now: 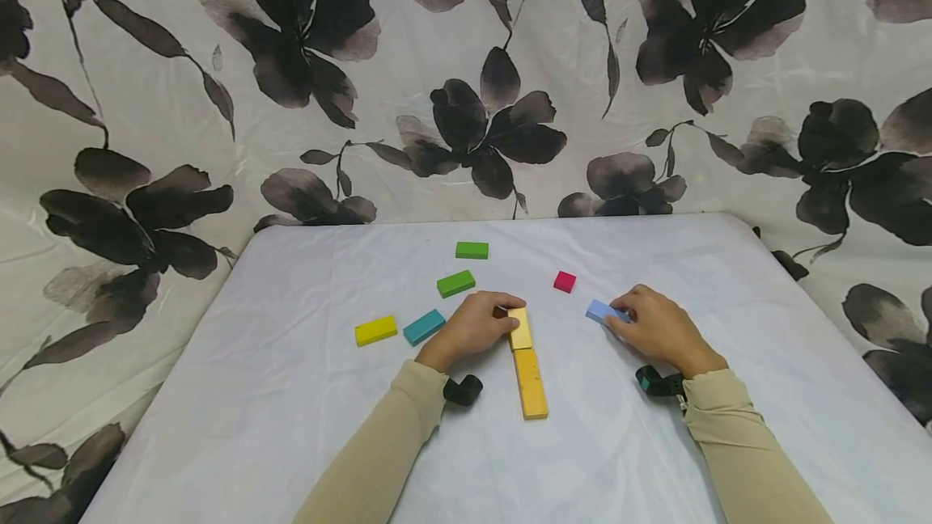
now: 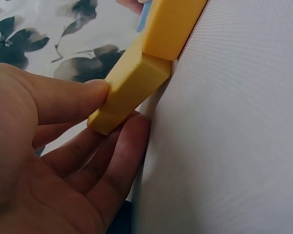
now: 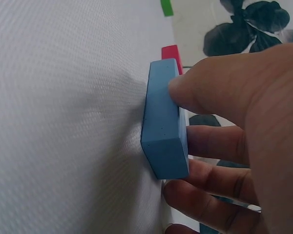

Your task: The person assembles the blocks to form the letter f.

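Left grip (image 1: 472, 326) on pale-yellow block (image 1: 521, 336), teal block (image 1: 424, 327), green block (image 1: 455, 283) just beside

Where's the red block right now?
In the head view, the red block lies on the table right of centre, up and left of the blue block that the right hand holds.

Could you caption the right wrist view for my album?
A right hand holds a blue block, a red block showing behind.
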Motion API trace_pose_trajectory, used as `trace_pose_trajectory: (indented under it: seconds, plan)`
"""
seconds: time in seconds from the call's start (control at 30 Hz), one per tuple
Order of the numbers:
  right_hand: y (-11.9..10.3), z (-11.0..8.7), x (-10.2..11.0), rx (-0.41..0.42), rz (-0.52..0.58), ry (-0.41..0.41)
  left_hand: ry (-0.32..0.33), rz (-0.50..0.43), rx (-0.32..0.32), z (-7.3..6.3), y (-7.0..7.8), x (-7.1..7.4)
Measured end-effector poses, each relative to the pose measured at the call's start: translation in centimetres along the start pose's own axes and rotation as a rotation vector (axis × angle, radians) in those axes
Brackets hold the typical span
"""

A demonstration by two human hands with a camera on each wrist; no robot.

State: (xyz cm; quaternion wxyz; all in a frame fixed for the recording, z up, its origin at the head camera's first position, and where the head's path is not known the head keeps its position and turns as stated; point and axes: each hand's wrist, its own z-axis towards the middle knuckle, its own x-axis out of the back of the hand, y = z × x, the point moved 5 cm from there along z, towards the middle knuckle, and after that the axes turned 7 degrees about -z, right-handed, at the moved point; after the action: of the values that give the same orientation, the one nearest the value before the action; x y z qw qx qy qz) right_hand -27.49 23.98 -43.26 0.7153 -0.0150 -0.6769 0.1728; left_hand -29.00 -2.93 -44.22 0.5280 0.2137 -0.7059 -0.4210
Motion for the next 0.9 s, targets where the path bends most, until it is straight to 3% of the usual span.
trace_pose_trajectory:
  seconds: [0.9]
  plan:
    - [-0.01,0.00,0.11,0.002,0.002,-0.003,0.006,0.032,-0.021,-0.05,-0.22,-0.44]
